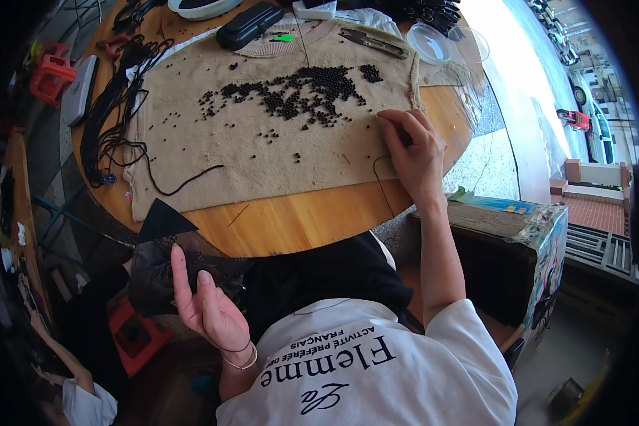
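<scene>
Sheer black fabric (153, 280) is at the left hand (216, 312), behind its raised, slightly parted fingers, by the near edge of a round wooden table (284, 231); I cannot tell whether they pinch it. Farther up, the right hand (417, 156) has thumb and index tips nearly together over tan cloth (227, 153); anything between them is too small to make out. Black beads (326, 85) lie loose on the cloth, mostly beyond and left of those tips. Past them sit metal snips (373, 42) and a black case (250, 25). A cardboard box (483, 219) stands right of the table; outside, a white vehicle (593, 131) shows.
</scene>
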`<state>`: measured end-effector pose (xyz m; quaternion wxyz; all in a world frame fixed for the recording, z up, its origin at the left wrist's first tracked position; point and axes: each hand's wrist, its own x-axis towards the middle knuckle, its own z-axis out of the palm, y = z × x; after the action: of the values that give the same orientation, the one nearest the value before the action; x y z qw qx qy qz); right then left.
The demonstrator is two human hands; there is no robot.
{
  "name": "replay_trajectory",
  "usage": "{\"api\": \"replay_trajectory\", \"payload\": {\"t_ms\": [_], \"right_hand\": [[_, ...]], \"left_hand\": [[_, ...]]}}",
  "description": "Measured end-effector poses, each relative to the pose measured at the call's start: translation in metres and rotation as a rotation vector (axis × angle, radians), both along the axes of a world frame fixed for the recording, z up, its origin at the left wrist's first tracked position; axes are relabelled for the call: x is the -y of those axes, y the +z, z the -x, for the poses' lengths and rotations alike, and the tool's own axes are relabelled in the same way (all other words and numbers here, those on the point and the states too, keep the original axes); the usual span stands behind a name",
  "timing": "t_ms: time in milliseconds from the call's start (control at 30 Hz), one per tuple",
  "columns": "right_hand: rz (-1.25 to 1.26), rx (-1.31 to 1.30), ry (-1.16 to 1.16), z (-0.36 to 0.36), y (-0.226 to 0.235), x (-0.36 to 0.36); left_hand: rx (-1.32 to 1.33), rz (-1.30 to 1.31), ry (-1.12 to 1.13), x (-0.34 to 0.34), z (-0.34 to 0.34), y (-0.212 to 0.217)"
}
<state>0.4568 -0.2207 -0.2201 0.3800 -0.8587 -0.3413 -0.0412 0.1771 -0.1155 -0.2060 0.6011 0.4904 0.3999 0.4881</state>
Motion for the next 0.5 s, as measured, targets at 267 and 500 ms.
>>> {"api": "replay_trajectory", "payload": {"t_ms": [267,500], "right_hand": [[0.069,0.110,0.138,-0.002,0.004,0.001],[0.052,0.186,0.137,-0.001,0.009,0.001]], "left_hand": [[0.007,-0.022,-0.034,0.002,0.004,0.001],[0.059,-0.078,-0.096,0.009,0.014,0.014]]}}
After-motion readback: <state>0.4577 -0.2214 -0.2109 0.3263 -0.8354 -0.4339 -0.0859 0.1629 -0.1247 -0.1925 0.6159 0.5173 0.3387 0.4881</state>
